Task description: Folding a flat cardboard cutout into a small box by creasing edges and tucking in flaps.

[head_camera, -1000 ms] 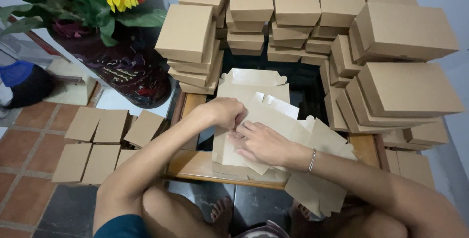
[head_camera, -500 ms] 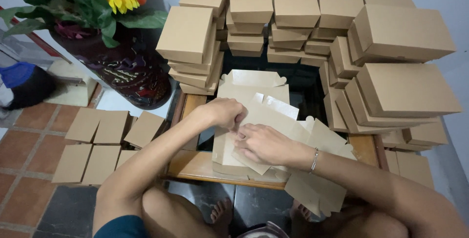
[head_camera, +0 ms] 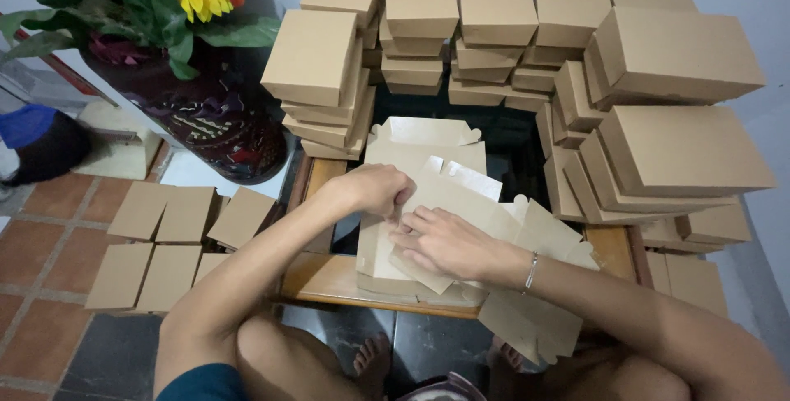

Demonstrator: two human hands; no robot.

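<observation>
Left hand [head_camera: 374, 191] fingers curl closed, seemingly pinching the flat cardboard box blank [head_camera: 448, 203]; right hand [head_camera: 444, 243] fingers lie spread, pressing it onto the table [head_camera: 329, 277]. Folded boxes [head_camera: 658, 146] stack beyond both.

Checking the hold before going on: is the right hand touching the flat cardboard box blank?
Touching. The head view shows the right hand lying palm-down on the flat cardboard box blank, fingers spread across it, with no gap visible.

flat blanks [head_camera: 428, 203] on table [head_camera: 329, 279] — boxes [head_camera: 658, 104] behind | vase [head_camera: 206, 121] left
</observation>
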